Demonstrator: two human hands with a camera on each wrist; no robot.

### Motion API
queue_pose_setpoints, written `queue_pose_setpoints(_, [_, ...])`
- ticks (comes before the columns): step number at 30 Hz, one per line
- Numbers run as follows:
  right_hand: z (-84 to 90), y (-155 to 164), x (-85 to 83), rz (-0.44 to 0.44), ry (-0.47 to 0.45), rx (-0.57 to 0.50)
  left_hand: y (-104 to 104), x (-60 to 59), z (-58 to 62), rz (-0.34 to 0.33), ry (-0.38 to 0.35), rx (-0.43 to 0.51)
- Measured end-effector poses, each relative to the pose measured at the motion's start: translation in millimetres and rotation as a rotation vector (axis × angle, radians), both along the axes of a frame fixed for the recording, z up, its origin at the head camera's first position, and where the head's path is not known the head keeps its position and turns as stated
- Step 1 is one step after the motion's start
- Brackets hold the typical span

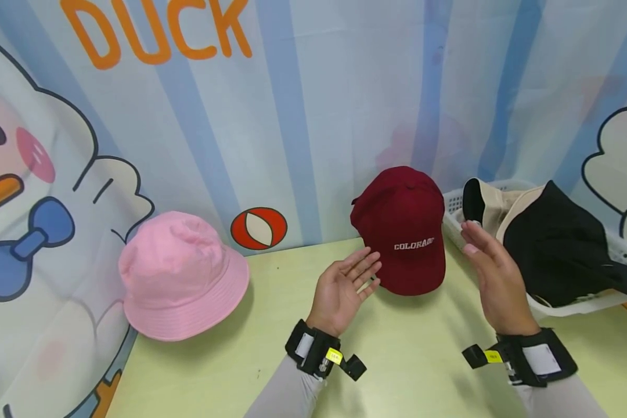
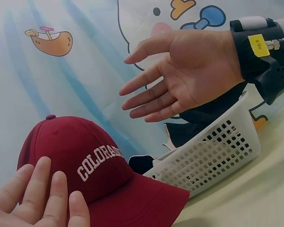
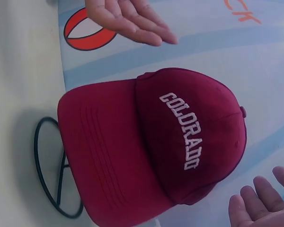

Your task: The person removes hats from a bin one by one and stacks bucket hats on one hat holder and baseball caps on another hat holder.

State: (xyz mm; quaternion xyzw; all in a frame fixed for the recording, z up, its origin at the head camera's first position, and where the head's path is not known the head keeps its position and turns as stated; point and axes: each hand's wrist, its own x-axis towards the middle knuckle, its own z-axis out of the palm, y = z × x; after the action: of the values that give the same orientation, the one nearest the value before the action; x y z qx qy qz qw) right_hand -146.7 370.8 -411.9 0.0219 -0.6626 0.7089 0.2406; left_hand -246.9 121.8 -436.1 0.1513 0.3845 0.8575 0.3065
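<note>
Both hands are spread open and hold nothing: the left hand [image 1: 345, 288] lies palm up with relaxed, straight fingers, its fingertips just beside the brim of a dark red cotton baseball cap [image 1: 403, 229], though whether they touch it cannot be told; the right hand [image 1: 493, 278] stands on edge on the cap's other side, palm facing it, clearly apart from the fabric. Each grip is thus empty, with the cap between the two palms. The cap stands upright on a pale yellow-green worktop [image 1: 407, 354], its crown leaning against the backdrop, brim toward the person; the right wrist view shows a thin dark wire loop [image 3: 52, 170] lying on the surface under the brim. To the left sits a pink fabric bucket hat [image 1: 180, 273]. To the right, a white perforated plastic basket [image 1: 580, 305] holds a black cap and a beige one. Behind hangs a blue-striped curtain [image 1: 319, 116] printed with cartoon ducks and the orange word "DUCK". White stitched letters on the red cap read "COLORADO".
</note>
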Motion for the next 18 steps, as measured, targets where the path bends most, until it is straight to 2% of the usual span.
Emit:
queue_pose_setpoints(7, [6.2, 13, 0.6, -0.08, -0.062, 0.183, 2, 2.9, 0.1, -0.007, 0.0, -0.002])
queue_pose_setpoints(11, [15.8, 21, -0.5, -0.162, -0.127, 0.345, 3, 4.1, -1.2, 0.0, 0.009, -0.022])
queue_pose_setpoints(14, [25.0, 27, -0.8, -0.207, -0.175, 0.418, 5, 4.7, -2.4, -0.002, 0.014, -0.027])
queue_pose_setpoints(18, [37.0, 35, -1.9, -0.215, -0.207, 0.419, 6, 5.4, -3.2, -0.002, 0.006, -0.028])
